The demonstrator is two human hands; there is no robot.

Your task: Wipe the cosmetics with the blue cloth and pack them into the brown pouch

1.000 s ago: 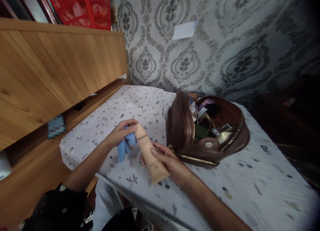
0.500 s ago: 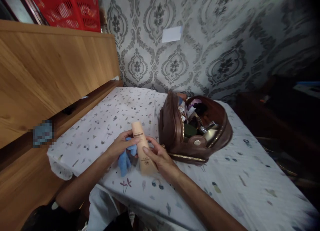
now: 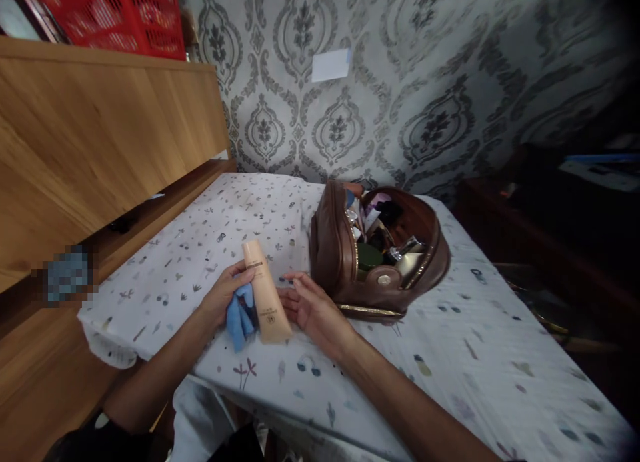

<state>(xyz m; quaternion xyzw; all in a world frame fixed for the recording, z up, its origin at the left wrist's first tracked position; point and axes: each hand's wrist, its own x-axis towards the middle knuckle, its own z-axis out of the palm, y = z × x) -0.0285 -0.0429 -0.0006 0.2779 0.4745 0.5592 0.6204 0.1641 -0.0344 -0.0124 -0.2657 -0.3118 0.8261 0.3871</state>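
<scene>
My left hand (image 3: 227, 290) grips a beige squeeze tube (image 3: 267, 299) near its cap, which points away from me. Small dark print runs across the tube. A blue cloth (image 3: 241, 321) hangs from the same hand, bunched against the tube's left side. My right hand (image 3: 315, 310) is just right of the tube with its fingers spread and nothing in them. Beyond it stands a brown leather bag (image 3: 333, 249), unzipped, with a green item (image 3: 370, 257) and several cosmetics inside, partly hidden by the bag's walls.
A white patterned cloth (image 3: 200, 235) covers the table. On the left is a wooden cabinet (image 3: 110, 129) with a red plastic basket (image 3: 115, 19) on top. Patterned wallpaper (image 3: 340, 125) rises behind the table. Dark, unclear furniture fills the right side.
My right hand has let go of the tube and opened beside it. The tube now stays in my left hand with the blue cloth. The whole view has shifted slightly.
</scene>
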